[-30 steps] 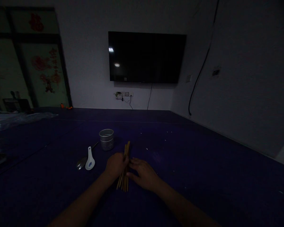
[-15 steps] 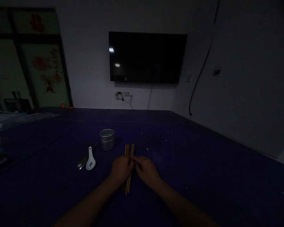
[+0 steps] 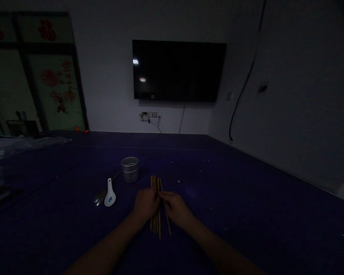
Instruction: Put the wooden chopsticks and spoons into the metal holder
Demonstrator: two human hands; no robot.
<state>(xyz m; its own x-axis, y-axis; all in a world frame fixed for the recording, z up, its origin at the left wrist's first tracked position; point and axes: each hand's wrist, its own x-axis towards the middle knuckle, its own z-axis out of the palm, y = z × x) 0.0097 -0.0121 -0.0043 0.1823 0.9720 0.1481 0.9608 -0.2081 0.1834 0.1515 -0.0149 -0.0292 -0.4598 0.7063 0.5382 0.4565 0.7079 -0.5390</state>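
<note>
A bundle of several yellowish wooden chopsticks (image 3: 155, 225) lies lengthwise on the dark blue surface. My left hand (image 3: 146, 202) is closed over the bundle from the left, covering its middle. At the right, my right hand (image 3: 176, 206) pinches one chopstick (image 3: 168, 223), which slants away from the others at its near end. The fingertips of both hands nearly meet. To the left stand a perforated metal cup (image 3: 130, 170), a white ceramic spoon (image 3: 110, 196) with a blue mark, and a metal spoon (image 3: 99, 197) partly under it.
The blue surface (image 3: 246, 214) reaches back to the wall, with small white scraps (image 3: 178, 181) on it. Clear plastic sheeting (image 3: 25, 144) lies at the far left. A television (image 3: 179, 70) hangs on the wall above sockets (image 3: 150, 114); a black cable (image 3: 242, 91) hangs at the right.
My right hand has gone from lying partly spread beside the bundle to pinching. One chopstick has swung out to the right, and the bundle lies straighter under my left hand.
</note>
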